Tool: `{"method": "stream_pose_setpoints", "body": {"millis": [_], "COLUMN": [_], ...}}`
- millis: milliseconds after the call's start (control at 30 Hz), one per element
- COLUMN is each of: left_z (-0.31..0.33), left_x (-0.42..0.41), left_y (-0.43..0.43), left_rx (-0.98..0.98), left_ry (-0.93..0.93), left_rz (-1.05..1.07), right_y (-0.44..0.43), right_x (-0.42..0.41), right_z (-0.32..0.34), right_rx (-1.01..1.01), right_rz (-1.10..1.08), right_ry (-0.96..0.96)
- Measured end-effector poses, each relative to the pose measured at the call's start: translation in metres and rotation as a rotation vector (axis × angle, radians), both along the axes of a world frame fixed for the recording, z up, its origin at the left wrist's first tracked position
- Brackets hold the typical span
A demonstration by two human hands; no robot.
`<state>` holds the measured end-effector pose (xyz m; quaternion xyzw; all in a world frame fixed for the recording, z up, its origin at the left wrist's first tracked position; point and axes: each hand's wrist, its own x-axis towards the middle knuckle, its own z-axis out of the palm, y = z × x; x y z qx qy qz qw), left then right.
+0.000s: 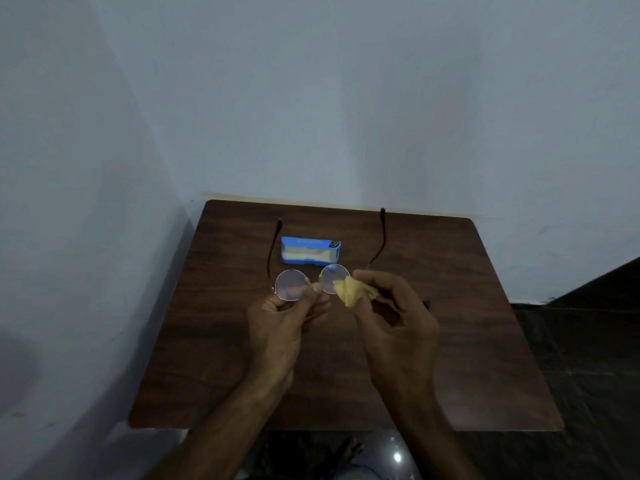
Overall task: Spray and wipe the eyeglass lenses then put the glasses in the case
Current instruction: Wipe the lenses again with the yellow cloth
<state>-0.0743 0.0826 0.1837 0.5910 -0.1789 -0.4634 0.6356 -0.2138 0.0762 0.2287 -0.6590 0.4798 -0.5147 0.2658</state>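
Round thin-rimmed glasses (292, 285) are held up over the table, temples unfolded and pointing away from me. My left hand (282, 323) pinches the frame at the bridge, between the two lenses. My right hand (394, 317) holds a yellow cloth (348, 291) pressed against the right lens. A blue glasses case (310, 244) lies open on the table behind the glasses, its pale lining showing. I see no spray bottle; a small dark object (426, 303) peeks out behind my right hand.
The dark wooden table (207, 341) stands in a corner, with pale walls at the back and left. A dark floor lies to the right. My legs show below the table's near edge.
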Motion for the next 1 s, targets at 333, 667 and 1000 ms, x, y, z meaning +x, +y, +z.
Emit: {"method": "stream_pose_setpoints", "body": {"millis": [333,667,1000], "left_z": [-0.005,-0.004,0.005], "left_x": [0.003,0.006,0.008], "left_y": [0.002,0.002,0.0], "left_rx": [0.01,-0.004,-0.004], "left_ry": [-0.167,-0.196,-0.318], "left_rz": [-0.034,-0.031,-0.047], "right_y": [-0.026,-0.031,-0.04], "right_x": [0.025,0.026,0.032], "right_z": [-0.023,-0.024,-0.015], "right_rx": [-0.197,-0.203,-0.161], "right_rz": [-0.021,0.026,-0.036], "right_ry": [0.586,0.668,0.719]}}
